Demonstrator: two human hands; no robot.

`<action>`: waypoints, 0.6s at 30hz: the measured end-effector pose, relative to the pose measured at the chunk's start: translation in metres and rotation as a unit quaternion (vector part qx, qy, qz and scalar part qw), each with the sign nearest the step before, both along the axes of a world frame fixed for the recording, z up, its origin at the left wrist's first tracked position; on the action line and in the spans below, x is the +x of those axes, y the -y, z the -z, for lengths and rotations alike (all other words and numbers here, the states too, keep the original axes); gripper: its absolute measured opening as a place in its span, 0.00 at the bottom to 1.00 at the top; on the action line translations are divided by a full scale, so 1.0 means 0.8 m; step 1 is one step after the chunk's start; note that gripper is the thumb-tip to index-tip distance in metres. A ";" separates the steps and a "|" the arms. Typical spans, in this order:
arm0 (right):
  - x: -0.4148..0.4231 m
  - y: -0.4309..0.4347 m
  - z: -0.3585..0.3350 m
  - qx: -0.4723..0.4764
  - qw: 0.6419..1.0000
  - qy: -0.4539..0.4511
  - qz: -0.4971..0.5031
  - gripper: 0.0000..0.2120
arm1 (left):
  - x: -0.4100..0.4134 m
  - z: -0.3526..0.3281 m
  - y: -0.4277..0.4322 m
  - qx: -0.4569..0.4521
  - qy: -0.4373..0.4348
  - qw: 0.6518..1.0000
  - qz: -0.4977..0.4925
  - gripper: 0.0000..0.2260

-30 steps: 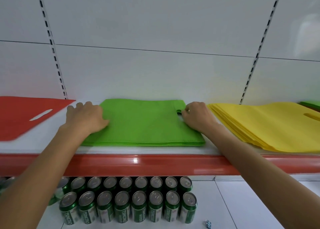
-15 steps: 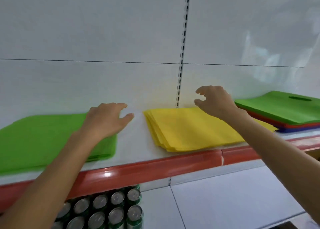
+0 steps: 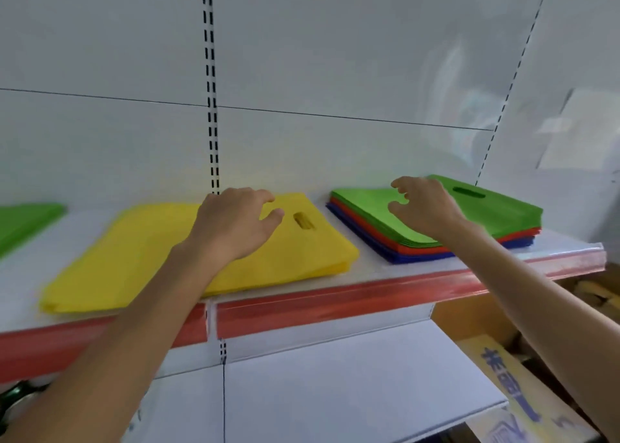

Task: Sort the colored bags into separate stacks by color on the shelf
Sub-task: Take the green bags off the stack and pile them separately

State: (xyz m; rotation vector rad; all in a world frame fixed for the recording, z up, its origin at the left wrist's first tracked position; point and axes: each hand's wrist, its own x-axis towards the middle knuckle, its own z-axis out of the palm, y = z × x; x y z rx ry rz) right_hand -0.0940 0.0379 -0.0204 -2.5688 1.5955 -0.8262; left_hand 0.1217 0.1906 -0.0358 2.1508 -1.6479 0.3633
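Observation:
A mixed stack of bags [image 3: 503,222] lies at the shelf's right end, green on top, red below, blue at the bottom. My right hand [image 3: 424,209] hovers over its left half, fingers apart, holding nothing. A stack of yellow bags [image 3: 134,261] lies left of it, handle cut-out toward the right. My left hand [image 3: 231,222] hangs open above the yellow stack, holding nothing. The edge of a sorted green stack [image 3: 23,222] shows at far left.
The white shelf [image 3: 369,264] has a red front strip [image 3: 335,303]. A slotted upright [image 3: 210,83] runs up the back wall behind the yellow stack. Cardboard boxes [image 3: 510,375] sit low on the right. A lower white shelf lies below.
The view has swung right along the shelf. Both hands left the sorted green stack and moved right: the left one over the yellow bags, the right one over the mixed stack.

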 end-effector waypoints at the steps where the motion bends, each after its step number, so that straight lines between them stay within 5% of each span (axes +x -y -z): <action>1: -0.009 0.010 -0.002 -0.009 1.000 0.002 0.001 0.22 | -0.009 -0.003 0.010 -0.009 -0.005 1.000 0.006 0.20; 15: -0.156 0.161 -0.013 -0.018 1.000 0.008 0.010 0.19 | -0.133 -0.005 0.139 0.022 -0.078 0.997 0.015 0.19; 18: -0.184 0.201 -0.019 -0.022 0.999 -0.023 -0.007 0.19 | -0.155 0.005 0.177 0.114 -0.050 0.992 -0.009 0.25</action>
